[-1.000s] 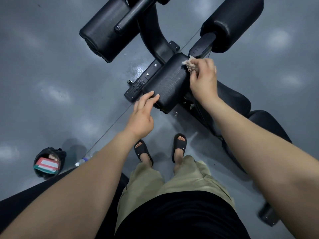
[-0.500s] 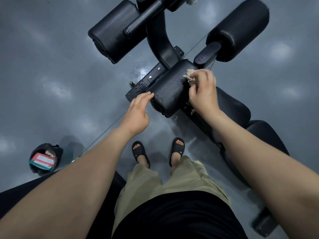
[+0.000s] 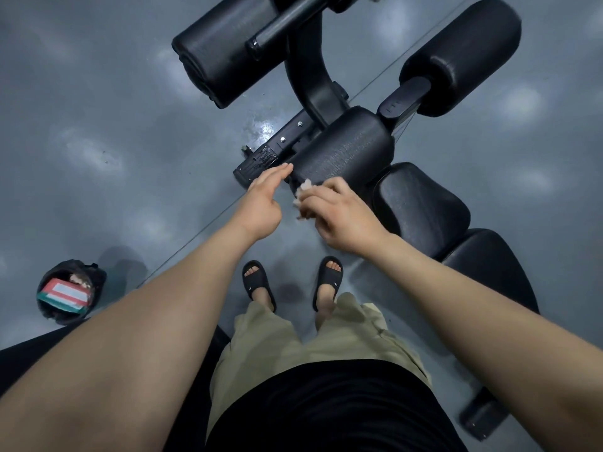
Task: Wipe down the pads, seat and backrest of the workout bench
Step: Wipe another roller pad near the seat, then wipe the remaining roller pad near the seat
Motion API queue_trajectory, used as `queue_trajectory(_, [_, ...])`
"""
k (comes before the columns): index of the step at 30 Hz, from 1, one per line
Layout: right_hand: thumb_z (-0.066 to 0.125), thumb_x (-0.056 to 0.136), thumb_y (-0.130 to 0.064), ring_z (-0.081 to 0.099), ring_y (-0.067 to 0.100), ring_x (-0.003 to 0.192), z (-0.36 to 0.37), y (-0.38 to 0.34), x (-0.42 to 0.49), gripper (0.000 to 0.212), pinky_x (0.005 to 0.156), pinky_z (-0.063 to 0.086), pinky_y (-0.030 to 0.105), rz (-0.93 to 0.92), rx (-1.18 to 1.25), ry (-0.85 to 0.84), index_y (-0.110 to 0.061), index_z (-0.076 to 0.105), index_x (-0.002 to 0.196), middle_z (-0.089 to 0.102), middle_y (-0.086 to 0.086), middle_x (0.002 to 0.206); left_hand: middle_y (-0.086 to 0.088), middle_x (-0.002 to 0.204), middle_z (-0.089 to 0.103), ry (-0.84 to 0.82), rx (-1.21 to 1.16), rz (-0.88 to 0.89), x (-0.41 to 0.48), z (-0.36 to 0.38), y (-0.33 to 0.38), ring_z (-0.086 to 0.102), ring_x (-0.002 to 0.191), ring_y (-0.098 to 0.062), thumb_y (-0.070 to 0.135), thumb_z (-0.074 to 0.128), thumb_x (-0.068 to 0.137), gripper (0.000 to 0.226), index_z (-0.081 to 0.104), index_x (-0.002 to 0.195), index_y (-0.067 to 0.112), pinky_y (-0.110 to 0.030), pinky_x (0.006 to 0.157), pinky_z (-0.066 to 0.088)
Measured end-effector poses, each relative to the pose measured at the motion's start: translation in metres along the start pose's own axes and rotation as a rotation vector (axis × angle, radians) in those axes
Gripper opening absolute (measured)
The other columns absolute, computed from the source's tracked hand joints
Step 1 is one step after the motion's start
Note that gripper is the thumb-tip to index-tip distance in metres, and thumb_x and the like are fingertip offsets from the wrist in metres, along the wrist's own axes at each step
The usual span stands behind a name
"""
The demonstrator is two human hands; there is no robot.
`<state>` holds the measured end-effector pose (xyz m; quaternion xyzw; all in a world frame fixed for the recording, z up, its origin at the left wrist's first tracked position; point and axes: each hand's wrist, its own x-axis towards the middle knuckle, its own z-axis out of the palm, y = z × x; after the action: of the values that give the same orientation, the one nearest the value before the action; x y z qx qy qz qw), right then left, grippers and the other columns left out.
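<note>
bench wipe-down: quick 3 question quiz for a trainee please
1. True or false: the left hand holds the rag.
2. Where on the middle pad is the rag? A) the end nearest the person B) the far end C) the middle
3. What sits on the floor at far left?

Key: 1 false, the right hand grips it. 2 A. 3 a bag.
</note>
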<state>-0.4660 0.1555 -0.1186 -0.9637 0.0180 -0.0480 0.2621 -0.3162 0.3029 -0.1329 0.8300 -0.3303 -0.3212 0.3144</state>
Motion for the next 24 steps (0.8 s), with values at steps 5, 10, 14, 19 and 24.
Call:
queue_trajectory(5, [0.053,0.078,-0.003,0.054,0.033,0.103,-0.014,0.004,0.005,0.032,0.093,0.045,0.038,0.150,0.023,0.182,-0.010,0.066,0.106,0.063,0.003,0.118,-0.009,0.151,0.042,0.008,-0.072,-0.046,0.002,0.000,0.005,0.036,0.143,-0.020,-0.021,0.030,0.071,0.082,0.049,0.145,0.009,-0.019,0.119,0.019])
queue_trajectory(10, [0.051,0.080,-0.003,0.051,0.033,0.102,-0.006,0.001,0.011,0.033,0.093,0.046,0.038,0.084,-0.029,0.111,-0.011,0.067,0.108,0.063,0.002,0.123,-0.003,0.156,0.038,-0.062,-0.048,-0.085,0.007,-0.007,0.008,0.033,0.144,-0.014,-0.014,0.037,0.082,0.073,0.044,0.149,0.013,-0.010,0.114,0.015])
queue_trajectory(14, [0.047,0.076,-0.009,0.055,0.030,0.097,-0.013,-0.007,0.003,0.033,0.092,0.046,0.037,0.136,0.062,0.021,-0.014,0.066,0.102,0.062,0.001,0.114,-0.001,0.162,0.029,-0.142,0.028,-0.137,0.013,-0.014,0.011,0.025,0.150,-0.018,0.002,0.044,0.091,0.066,0.033,0.155,0.015,-0.021,0.120,0.015])
queue_trajectory(19, [0.052,0.085,-0.007,0.057,0.008,0.095,-0.052,-0.021,0.002,0.026,0.089,0.045,0.019,0.613,0.368,0.196,-0.019,0.067,0.102,0.055,-0.002,0.108,-0.012,0.158,0.034,-0.318,0.241,-0.211,0.023,-0.031,0.026,0.028,0.145,-0.034,0.034,0.047,0.089,0.069,0.033,0.154,0.018,-0.041,0.120,0.026])
queue_trajectory(24, [0.056,0.095,-0.012,0.064,0.017,0.083,-0.090,-0.031,0.017,0.014,0.090,0.057,0.055,0.938,0.887,0.413,-0.022,0.064,0.099,0.067,0.004,0.094,0.005,0.106,0.067,-0.175,-0.011,-0.050,0.025,-0.060,0.069,0.063,0.101,-0.019,0.021,0.054,0.086,0.024,0.062,0.106,0.031,-0.037,0.094,0.052])
